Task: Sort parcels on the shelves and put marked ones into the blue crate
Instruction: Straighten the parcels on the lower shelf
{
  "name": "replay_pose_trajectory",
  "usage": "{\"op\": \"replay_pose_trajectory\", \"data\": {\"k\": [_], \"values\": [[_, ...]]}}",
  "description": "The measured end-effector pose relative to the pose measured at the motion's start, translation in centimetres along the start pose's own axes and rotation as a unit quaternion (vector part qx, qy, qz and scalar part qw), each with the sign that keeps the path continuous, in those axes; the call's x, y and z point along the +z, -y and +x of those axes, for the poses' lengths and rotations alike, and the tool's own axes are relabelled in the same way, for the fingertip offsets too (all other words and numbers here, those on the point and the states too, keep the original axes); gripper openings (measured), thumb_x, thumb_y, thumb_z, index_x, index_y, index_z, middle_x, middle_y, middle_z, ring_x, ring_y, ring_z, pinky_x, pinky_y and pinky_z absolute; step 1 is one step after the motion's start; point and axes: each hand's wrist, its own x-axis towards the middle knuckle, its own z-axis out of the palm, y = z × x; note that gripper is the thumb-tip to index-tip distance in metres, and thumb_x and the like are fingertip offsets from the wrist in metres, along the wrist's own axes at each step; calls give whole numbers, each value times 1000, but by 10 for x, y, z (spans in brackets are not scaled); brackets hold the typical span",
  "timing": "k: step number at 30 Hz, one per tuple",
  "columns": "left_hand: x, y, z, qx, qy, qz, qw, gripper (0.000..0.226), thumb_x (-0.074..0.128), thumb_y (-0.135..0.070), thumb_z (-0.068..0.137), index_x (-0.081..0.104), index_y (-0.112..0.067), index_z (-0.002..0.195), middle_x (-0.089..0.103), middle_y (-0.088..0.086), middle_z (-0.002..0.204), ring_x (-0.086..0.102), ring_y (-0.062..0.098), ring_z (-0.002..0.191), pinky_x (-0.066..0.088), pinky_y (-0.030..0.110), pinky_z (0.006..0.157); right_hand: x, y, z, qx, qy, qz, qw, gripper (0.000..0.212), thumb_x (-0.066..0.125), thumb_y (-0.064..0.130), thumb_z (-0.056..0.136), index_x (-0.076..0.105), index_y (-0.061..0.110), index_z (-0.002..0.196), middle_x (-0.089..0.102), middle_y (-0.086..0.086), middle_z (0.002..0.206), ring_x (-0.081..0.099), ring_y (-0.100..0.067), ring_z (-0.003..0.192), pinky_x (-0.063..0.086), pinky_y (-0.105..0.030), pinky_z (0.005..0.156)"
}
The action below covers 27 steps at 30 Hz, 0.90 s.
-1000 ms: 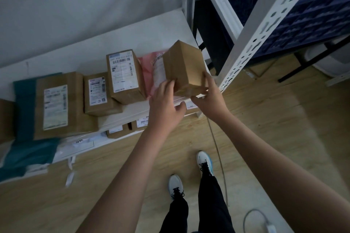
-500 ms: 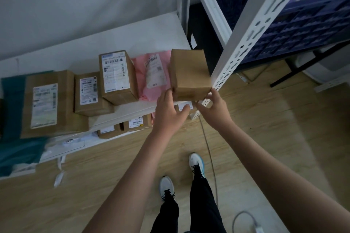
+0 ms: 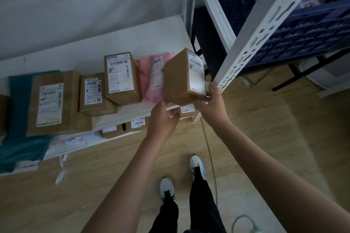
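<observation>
While tilted, box [image 3: 180, 79] between hands [image 3: 189, 111]

White shipping labels with barcodes sit on the tall brown cardboard box [image 3: 122, 78], the pink plastic mailer [image 3: 154, 76] and the tilted brown cardboard box [image 3: 182, 77] held at the white metal shelf [image 3: 132, 113]. Their print is too small and blurred to read.

One head-worn wide-angle view, looking steeply down from standing height; shelf [image 3: 144, 43] across the upper left of the frame, floor [image 3: 284, 138] lower right, shoes [image 3: 166, 187] bottom centre; arms' reach away.
</observation>
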Motion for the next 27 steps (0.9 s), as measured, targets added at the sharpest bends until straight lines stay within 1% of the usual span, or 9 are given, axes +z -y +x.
{"op": "replay_pose_trajectory", "data": {"k": [3,5,7,10,14,17,20,23,27], "values": [[-12,-1,10,27,-31,58,997,64,75,-33,84,49,-18,141,58,2,135,54,25,125,50,44,100,-3,-2,14,37,10,6,999,67,79,18,68,55,14,130,67,2,107,68,-13,94,60,-42,84],[-20,-6,17,77,-45,72,993,75,76,-26,85,41,-13,150,48,6,148,46,26,136,44,42,110,-5,-5,22,49,14,2,999,59,81,12,67,60,14,123,70,-1,105,70,-18,93,61,-42,82],[-26,-14,23,136,-34,82,987,77,77,-23,85,40,-13,152,45,6,148,43,25,137,40,37,113,-6,-5,28,49,20,-10,999,54,82,5,70,62,12,120,70,0,102,70,-19,94,61,-39,82],[-26,-29,36,174,-2,133,976,84,79,-28,83,37,-14,154,45,8,148,44,26,135,39,34,106,-7,2,32,44,48,-22,998,61,86,10,68,60,13,123,69,3,104,68,-16,97,60,-35,83],[-23,-37,53,153,32,166,974,93,82,-29,78,30,-16,154,50,8,140,56,26,121,46,31,86,-4,16,37,12,69,-83,994,85,92,28,62,47,18,133,61,11,112,61,-12,106,57,-35,87],[-21,-36,55,152,42,159,975,88,83,-26,79,33,-14,151,55,7,134,61,23,113,50,30,82,-2,25,39,-24,72,-158,985,95,88,37,67,34,14,141,54,2,127,55,-20,118,54,-39,92],[-19,-38,49,157,32,136,978,65,82,-22,80,49,-11,135,60,5,125,62,22,110,51,29,81,-3,32,31,-82,79,-232,966,89,81,32,77,27,6,143,46,-11,140,50,-28,126,51,-41,95],[-21,-37,38,164,12,107,981,55,82,-25,82,54,-12,128,62,3,117,64,19,102,55,32,79,-6,38,17,-141,63,-270,950,85,78,29,81,26,5,143,46,-13,139,55,-30,120,54,-45,91],[-41,-40,20,202,-14,76,976,58,82,-27,84,53,-13,132,62,1,125,62,16,111,51,26,82,-18,50,-7,-204,35,-278,938,82,78,26,82,28,9,144,49,-8,137,60,-23,112,57,-42,84]]}}
